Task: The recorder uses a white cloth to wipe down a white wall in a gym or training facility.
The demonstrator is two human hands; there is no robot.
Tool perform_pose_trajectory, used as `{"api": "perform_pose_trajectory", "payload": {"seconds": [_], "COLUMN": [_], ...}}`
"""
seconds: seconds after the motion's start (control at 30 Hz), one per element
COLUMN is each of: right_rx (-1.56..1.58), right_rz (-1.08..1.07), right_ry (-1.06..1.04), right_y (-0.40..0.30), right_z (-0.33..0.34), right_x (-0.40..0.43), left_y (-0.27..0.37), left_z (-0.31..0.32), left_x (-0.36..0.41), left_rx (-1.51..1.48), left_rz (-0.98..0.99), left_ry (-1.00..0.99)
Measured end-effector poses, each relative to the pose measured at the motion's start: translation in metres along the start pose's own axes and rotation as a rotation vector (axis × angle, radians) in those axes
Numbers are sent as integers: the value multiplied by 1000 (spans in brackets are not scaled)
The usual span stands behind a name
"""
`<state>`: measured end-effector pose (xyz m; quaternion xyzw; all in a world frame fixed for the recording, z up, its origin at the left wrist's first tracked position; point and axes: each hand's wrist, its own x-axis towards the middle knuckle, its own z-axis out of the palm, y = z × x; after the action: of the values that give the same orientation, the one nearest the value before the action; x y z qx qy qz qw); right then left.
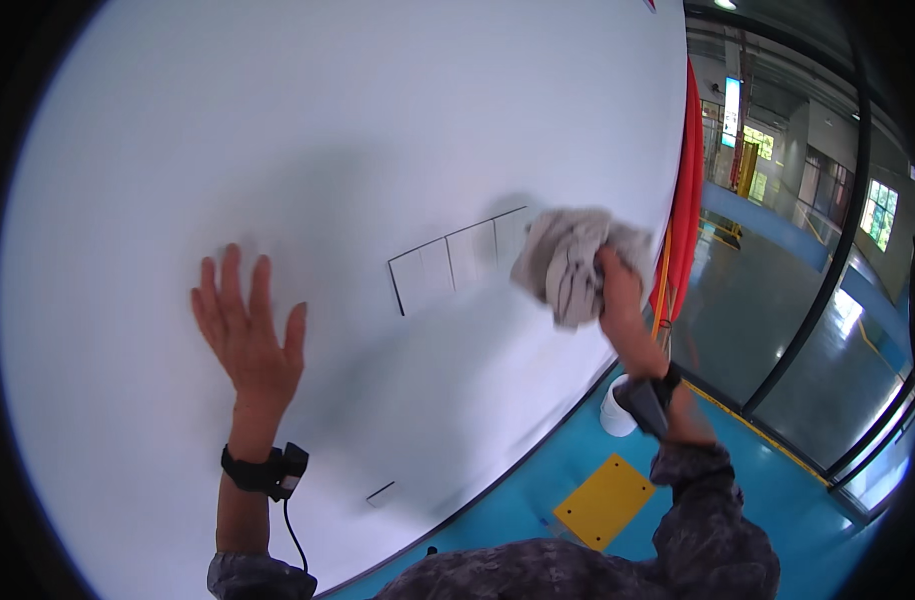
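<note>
A large white board or wall panel [352, 187] fills most of the view. My left hand [251, 330] is over its left part, fingers spread, holding nothing; whether the palm touches the surface I cannot tell. My right hand [624, 292] grips a bunched grey cloth [574, 262] with dark smudges, at the panel's right part. Between the hands, thin black lines [448, 262] form a slanted, comb-like figure on the white surface. A short black mark [380, 493] lies lower down. Both wrists wear black straps with small devices.
Beyond the panel's right edge hang red fabric [686, 195] and a yellow pole. On the blue floor stand a white bucket [616, 409] and a yellow plate with dark dots [604, 501]. Glass panes in a dark frame [810, 322] rise at the right.
</note>
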<state>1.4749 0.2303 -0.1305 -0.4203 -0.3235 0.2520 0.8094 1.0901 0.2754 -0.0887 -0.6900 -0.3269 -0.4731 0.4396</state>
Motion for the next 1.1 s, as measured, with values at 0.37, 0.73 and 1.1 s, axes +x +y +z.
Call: {"api": "perform_pose_trajectory", "payload": {"seconds": [0.37, 0.73, 1.1], "right_rx": [-709, -661, -763], "right_rz": [-1246, -1684, -1078], "right_ry": [-30, -377, 25], "right_y": [85, -10, 32], "right_z": [166, 194, 89], "right_x": [20, 46, 163], "left_y": [-25, -29, -10], "left_z": [6, 5, 4], "left_x": [-15, -16, 3], "left_rx": [262, 316, 305], "left_rz": [-72, -27, 1], "left_ry": [-59, -49, -46]}}
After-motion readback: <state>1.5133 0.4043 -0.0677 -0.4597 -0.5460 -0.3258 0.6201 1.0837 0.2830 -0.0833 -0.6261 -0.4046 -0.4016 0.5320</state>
